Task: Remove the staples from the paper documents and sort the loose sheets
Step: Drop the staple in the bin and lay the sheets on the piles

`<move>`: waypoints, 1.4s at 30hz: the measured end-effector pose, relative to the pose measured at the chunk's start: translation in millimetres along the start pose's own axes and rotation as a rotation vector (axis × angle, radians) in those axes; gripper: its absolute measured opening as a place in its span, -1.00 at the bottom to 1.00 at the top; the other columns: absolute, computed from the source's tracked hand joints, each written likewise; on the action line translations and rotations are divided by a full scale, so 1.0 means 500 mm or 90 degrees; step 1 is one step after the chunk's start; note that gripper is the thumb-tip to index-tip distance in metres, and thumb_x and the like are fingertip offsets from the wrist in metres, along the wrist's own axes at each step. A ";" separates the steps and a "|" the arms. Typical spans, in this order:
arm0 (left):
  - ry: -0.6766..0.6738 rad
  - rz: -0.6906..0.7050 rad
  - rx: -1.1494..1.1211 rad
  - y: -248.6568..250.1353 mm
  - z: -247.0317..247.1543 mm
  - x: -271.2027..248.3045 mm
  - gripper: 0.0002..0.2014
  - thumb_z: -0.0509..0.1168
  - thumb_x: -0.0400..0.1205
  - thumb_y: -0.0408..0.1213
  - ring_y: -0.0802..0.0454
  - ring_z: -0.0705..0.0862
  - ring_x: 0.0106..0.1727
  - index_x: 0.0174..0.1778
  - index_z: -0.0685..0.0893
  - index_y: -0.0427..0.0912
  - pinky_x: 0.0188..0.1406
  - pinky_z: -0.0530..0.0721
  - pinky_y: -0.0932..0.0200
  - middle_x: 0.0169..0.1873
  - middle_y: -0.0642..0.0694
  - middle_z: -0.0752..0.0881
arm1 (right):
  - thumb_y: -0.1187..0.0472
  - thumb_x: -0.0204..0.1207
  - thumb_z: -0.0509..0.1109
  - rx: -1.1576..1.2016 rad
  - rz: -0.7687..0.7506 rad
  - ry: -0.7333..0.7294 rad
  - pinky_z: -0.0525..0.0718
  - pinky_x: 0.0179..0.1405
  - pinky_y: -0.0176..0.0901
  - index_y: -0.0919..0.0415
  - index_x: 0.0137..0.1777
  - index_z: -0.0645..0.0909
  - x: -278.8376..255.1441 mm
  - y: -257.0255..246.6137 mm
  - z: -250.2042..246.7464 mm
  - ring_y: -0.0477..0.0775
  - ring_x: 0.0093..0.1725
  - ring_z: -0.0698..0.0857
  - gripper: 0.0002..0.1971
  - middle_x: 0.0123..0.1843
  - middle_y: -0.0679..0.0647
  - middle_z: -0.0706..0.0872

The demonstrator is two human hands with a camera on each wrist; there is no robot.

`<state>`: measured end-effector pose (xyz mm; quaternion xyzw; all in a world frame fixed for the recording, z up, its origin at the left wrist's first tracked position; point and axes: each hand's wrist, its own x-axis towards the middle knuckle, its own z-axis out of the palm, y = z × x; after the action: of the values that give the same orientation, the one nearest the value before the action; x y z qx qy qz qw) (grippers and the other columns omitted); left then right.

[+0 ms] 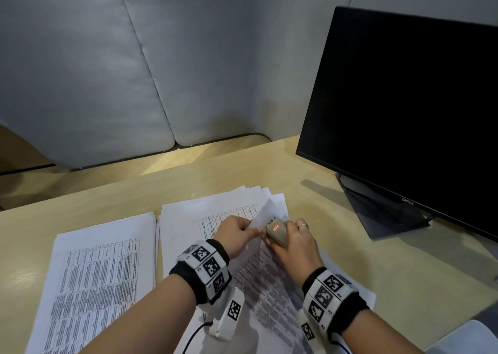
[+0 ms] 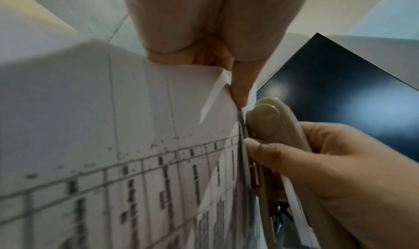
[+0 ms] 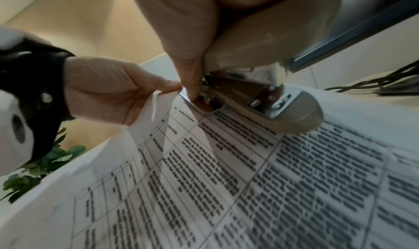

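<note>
Printed document point(image 1: 258, 278) lies on stack, corner lifted; beige stapler point(image 1: 276, 233) at corner.

We count two hands, two stacks of printed sheets point(image 1: 99, 275), one beige stapler point(image 1: 276, 233), one Dell monitor point(image 1: 404, 105).

On the desk point(image 1: 350, 246), a stack of sheets point(image 1: 102, 273) lies at the left, and just to its right a second, looser pile of papers point(image 1: 188, 219) spreads beneath both hands. Over that pile the left hand point(image 1: 238, 235) pinches a lifted page corner, with the right hand point(image 1: 293, 242) just beside it holding a stapler point(image 1: 276, 232) against the same corner. A monitor point(image 1: 404, 116) stands to the right, behind the papers, and padded panels point(image 1: 107, 70) rise behind the desk.
</note>
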<state>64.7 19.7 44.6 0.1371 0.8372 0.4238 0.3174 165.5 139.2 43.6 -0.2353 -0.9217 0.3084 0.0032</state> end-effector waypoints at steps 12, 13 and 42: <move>0.006 -0.054 -0.069 0.005 0.012 0.007 -0.58 0.39 0.54 -0.16 0.10 0.32 -0.63 -0.63 0.45 -0.14 -0.61 0.22 0.25 -0.69 -0.01 0.37 | -0.21 0.41 0.41 0.010 0.027 -0.004 0.53 -0.04 -0.13 0.14 0.01 0.54 0.018 0.002 -0.004 0.13 0.04 0.64 -0.57 0.01 0.08 0.64; 0.004 -0.060 -0.070 0.003 0.014 0.008 -0.55 0.40 0.53 -0.18 0.09 0.29 -0.63 -0.64 0.41 -0.14 -0.60 0.19 0.23 -0.69 -0.01 0.32 | -0.22 0.41 0.41 0.014 0.032 -0.008 0.52 -0.09 -0.14 0.12 0.00 0.54 0.017 0.000 -0.004 0.14 0.03 0.65 -0.58 -0.01 0.08 0.68; -0.109 -0.195 -0.126 -0.032 0.021 0.025 -0.67 0.43 0.49 -0.23 -0.08 0.47 -0.36 -0.56 0.53 -0.19 -0.24 0.37 0.06 -0.47 -0.21 0.54 | -0.15 0.52 0.28 -0.094 -0.067 0.013 0.44 -0.20 -0.08 0.13 0.09 0.42 -0.027 0.007 0.018 0.24 0.00 0.67 -0.63 0.00 0.06 0.67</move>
<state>62.4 22.6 22.1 0.0115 0.7728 0.4371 0.4600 177.6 130.7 36.1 -0.1889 -0.9530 0.2364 0.0114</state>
